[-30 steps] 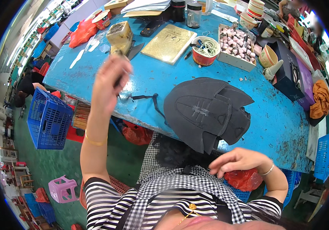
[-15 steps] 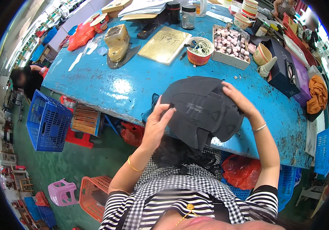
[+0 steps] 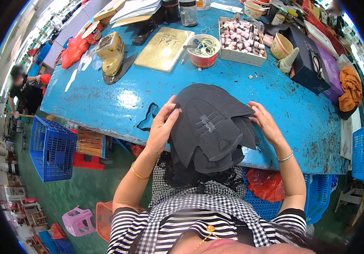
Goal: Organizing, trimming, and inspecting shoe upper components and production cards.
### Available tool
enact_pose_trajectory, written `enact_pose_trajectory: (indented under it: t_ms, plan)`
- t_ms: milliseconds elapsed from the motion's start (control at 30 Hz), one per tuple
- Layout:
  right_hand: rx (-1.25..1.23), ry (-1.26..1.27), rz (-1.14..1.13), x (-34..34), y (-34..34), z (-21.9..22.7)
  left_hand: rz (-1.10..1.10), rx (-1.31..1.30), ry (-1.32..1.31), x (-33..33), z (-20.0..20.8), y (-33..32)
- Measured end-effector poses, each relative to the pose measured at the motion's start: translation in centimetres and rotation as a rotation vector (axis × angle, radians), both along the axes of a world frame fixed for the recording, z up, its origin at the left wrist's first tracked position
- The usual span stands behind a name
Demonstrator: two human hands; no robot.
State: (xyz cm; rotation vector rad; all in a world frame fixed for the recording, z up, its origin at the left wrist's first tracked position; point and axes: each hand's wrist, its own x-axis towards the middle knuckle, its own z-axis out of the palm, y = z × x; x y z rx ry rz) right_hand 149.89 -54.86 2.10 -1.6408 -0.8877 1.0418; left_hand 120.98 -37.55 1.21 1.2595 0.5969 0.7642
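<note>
A stack of black cut pieces, pointed and overlapping like shoe-upper parts, spans the near table edge and my lap. Stitched lines and a greyish patch mark the top piece. At its left edge my left hand pinches with thumb and forefinger, a small dark bit showing at the fingertips. My right hand holds the right edge, its fingers curled at a pointed corner. A thin black strap lies on the table left of the stack. Black gathered material rests on my lap beneath it.
On the blue table stand a yellowed shoe last, a gold booklet, a bowl of cord and a box of small pinkish pieces. A white cone sits right. Blue crates and a pink stool occupy the floor.
The black stack has turned and tilted, with its pieces fanned out more and its pointed lower ends shifted. My left hand has moved slightly left, and my right hand has dropped lower along the edge.
</note>
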Motion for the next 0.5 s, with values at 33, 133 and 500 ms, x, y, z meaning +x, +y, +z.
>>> enact_pose_trajectory:
  t_ms: [33, 133, 500]
  plan:
    - [-0.029, 0.016, 0.056, -0.2, 0.2, 0.2, 0.001, -0.004, 0.009, -0.2, 0.1, -0.2]
    - [0.021, -0.293, 0.255, -0.5, 0.6, -0.4, -0.014, -0.055, 0.128, -0.4, 0.1, -0.6]
    - [0.099, -0.077, 0.189, -2.2, -3.8, -1.5, 0.118, 0.010, 0.215, 0.3, -0.2, -5.3]
